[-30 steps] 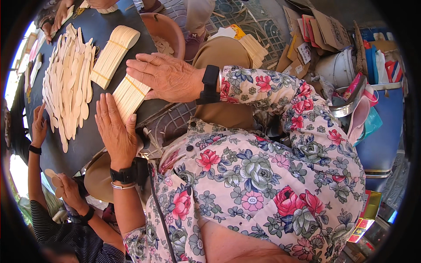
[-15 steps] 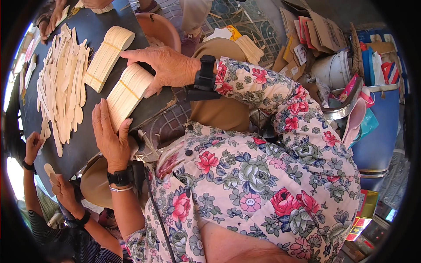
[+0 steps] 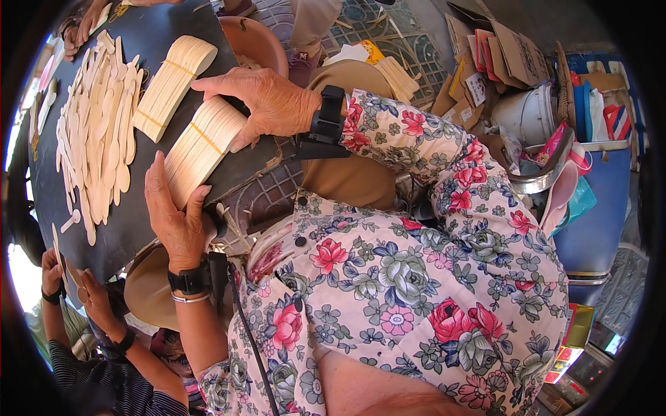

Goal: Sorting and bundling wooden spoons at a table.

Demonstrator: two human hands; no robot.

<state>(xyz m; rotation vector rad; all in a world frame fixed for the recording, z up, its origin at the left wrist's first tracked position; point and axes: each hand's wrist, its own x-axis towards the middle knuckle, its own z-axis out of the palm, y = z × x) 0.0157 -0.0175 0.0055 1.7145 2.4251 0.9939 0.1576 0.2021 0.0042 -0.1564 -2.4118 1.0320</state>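
A bundle of flat wooden spoons [image 3: 201,152], with one yellow rubber band visible around it, lies slanted between my hands over the dark table. My left hand [image 3: 177,218] cups its near end, thumb on one side and fingers on the other. My right hand [image 3: 267,100] grips the far end, thumb on the near side and index finger stretched along the far edge. Just beyond lies a second bundle of wooden spoons [image 3: 166,90] with two yellow bands. Left of the bundles, loose wooden spoons [image 3: 97,132] are spread in a pile.
At lower left, a co-worker's hands [image 3: 97,301] hold a few spoons. Another person's hand [image 3: 87,24] rests at the table's [image 3: 149,201] far left. A terracotta-coloured basin [image 3: 263,41] stands beyond the table edge. Cardboard [image 3: 513,52], a white bucket [image 3: 524,107] and a blue bin [image 3: 593,201] crowd the right.
My hands and the bundle stay almost still. The co-worker at lower left has drawn one hand back from the pile toward their other hand, with a spoon in it.
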